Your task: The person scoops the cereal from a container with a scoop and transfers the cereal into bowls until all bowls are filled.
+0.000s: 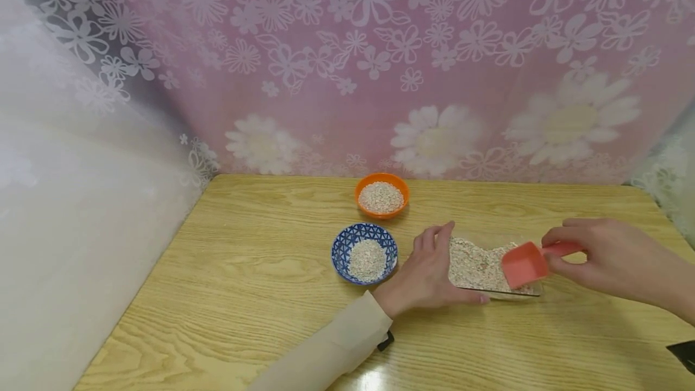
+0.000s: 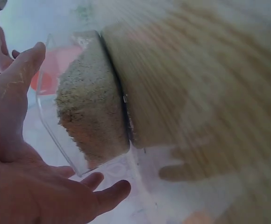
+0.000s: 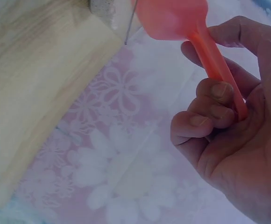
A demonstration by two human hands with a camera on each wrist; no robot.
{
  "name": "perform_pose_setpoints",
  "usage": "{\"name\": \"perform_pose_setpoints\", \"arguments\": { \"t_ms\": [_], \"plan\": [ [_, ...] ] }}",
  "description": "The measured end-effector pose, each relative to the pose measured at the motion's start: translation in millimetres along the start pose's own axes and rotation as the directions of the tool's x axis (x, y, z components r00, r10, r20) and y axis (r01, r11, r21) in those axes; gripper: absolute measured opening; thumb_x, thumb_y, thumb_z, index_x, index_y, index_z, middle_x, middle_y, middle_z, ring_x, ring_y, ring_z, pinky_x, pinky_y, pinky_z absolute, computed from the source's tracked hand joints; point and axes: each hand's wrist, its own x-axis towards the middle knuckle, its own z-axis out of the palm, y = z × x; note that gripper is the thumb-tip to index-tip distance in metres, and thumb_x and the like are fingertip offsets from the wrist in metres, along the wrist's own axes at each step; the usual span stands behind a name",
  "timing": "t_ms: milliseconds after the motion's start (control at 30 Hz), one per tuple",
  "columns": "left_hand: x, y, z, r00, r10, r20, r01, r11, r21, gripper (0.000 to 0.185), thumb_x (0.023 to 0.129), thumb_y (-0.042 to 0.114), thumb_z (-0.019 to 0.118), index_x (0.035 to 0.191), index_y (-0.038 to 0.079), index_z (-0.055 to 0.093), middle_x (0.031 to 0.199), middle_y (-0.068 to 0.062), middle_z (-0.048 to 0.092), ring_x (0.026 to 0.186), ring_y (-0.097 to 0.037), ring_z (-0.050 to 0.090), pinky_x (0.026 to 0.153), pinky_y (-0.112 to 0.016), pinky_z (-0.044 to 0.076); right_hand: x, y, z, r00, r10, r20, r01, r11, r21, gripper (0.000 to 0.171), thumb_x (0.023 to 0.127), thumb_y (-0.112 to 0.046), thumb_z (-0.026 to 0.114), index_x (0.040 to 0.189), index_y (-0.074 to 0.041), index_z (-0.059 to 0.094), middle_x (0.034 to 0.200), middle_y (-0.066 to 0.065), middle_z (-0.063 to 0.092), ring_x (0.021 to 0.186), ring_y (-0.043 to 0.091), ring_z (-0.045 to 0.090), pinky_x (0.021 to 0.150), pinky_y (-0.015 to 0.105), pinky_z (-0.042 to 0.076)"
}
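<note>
The left hand [image 1: 426, 271], fingers spread wide, hides one end of a clear rectangular container [image 1: 510, 296] of oat flakes [image 1: 473, 261] on the counter [image 1: 244, 246]. The right hand [image 1: 613, 258] has its fingers curled round the coral scoop [image 1: 525, 265] over them, its top cut off in the right wrist view. More flakes lie in the orange bowl [image 1: 382, 216] and blue-and-white bowl [image 1: 341, 252]

A homelike nook, judging by the floral curtain [image 1: 336, 65] (pink) and wood-grain table [image 1: 244, 270].
</note>
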Motion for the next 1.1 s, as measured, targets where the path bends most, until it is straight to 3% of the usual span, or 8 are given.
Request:
{"name": "perform_pose_setpoints", "arguments": {
  "t_ms": [133, 233, 433, 633, 800, 967, 1100],
  "plan": [
    [3.9, -1.2, 1.6, 0.999, -0.004, 0.043, 0.004, 1.000, 0.005, 0.128, 0.073, 0.077, 0.075, 0.165, 0.018, 0.007, 0.163, -0.007, 0.031, 0.150, -0.025, 0.034, 0.116, -0.035, 0.044, 5.6, -4.0, -5.4, 0.999, -0.026, 0.033, 0.027, 0.999, -0.017, 0.019, 0.071, -0.022, 0.087, 0.082, -0.027, 0.073, 0.073, -0.018, 0.052, 0.056, -0.007, 0.036, 0.052, 0.022, 0.034],
    [5.6, -1.8, 0.8, 0.998, -0.012, 0.069, 0.012, 1.000, 0.005, 0.129, 0.074, 0.077, 0.075, 0.165, 0.019, 0.005, 0.162, -0.006, 0.033, 0.151, -0.025, 0.033, 0.117, -0.035, 0.043, 10.2, -6.0, -10.5, 0.996, -0.018, 0.085, 0.021, 0.999, -0.026, 0.016, 0.074, -0.023, 0.085, 0.083, -0.027, 0.072, 0.073, -0.017, 0.053, 0.056, -0.007, 0.033, 0.051, 0.021, 0.033],
    [6.3, -3.3, -1.9, 0.993, -0.031, 0.112, 0.029, 0.999, 0.025, 0.128, 0.075, 0.078, 0.072, 0.165, 0.022, 0.002, 0.163, -0.005, 0.034, 0.152, -0.027, 0.033, 0.118, -0.036, 0.042, 19.0, -8.5, -18.3, 0.988, -0.024, 0.151, 0.030, 0.999, -0.038, 0.014, 0.076, -0.023, 0.083, 0.083, -0.026, 0.072, 0.074, -0.015, 0.056, 0.057, -0.005, 0.043, 0.051, 0.022, 0.037],
    [6.5, -5.1, -2.1, 0.991, -0.037, 0.132, 0.036, 0.999, 0.011, 0.125, 0.076, 0.079, 0.071, 0.165, 0.024, 0.001, 0.163, -0.003, 0.035, 0.152, -0.028, 0.034, 0.118, -0.037, 0.042, 24.0, -12.0, -22.5, 0.969, 0.029, 0.246, -0.012, 0.997, -0.070, 0.009, 0.081, -0.027, 0.080, 0.084, -0.027, 0.071, 0.077, -0.013, 0.057, 0.058, 0.001, 0.046, 0.050, 0.024, 0.037],
    [7.1, -5.3, -1.5, 0.991, -0.045, 0.129, 0.045, 0.999, 0.010, 0.123, 0.076, 0.079, 0.070, 0.164, 0.025, 0.002, 0.162, -0.001, 0.037, 0.151, -0.026, 0.035, 0.118, -0.037, 0.042, 27.3, -15.0, -20.1, 0.952, 0.056, 0.300, -0.042, 0.998, -0.053, 0.008, 0.082, -0.027, 0.079, 0.086, -0.027, 0.072, 0.082, -0.014, 0.065, 0.064, 0.004, 0.057, 0.053, 0.027, 0.043],
    [7.5, -5.2, -1.0, 0.990, -0.051, 0.128, 0.050, 0.999, 0.011, 0.124, 0.076, 0.079, 0.071, 0.164, 0.026, 0.002, 0.161, -0.001, 0.038, 0.151, -0.025, 0.036, 0.118, -0.036, 0.041, 23.4, -12.4, -9.9, 0.943, 0.083, 0.322, -0.086, 0.996, -0.003, 0.011, 0.083, -0.027, 0.080, 0.091, -0.021, 0.074, 0.085, -0.010, 0.071, 0.067, 0.009, 0.062, 0.056, 0.031, 0.049],
    [7.2, -4.9, -1.6, 0.990, -0.051, 0.132, 0.050, 0.999, 0.012, 0.124, 0.076, 0.079, 0.071, 0.164, 0.027, 0.002, 0.160, -0.001, 0.039, 0.150, -0.024, 0.036, 0.118, -0.036, 0.041, 12.0, -6.3, 1.2, 0.956, 0.074, 0.284, -0.094, 0.994, 0.056, 0.012, 0.086, -0.031, 0.081, 0.094, -0.024, 0.074, 0.089, -0.012, 0.072, 0.071, 0.010, 0.066, 0.062, 0.032, 0.053]
  ]
}}
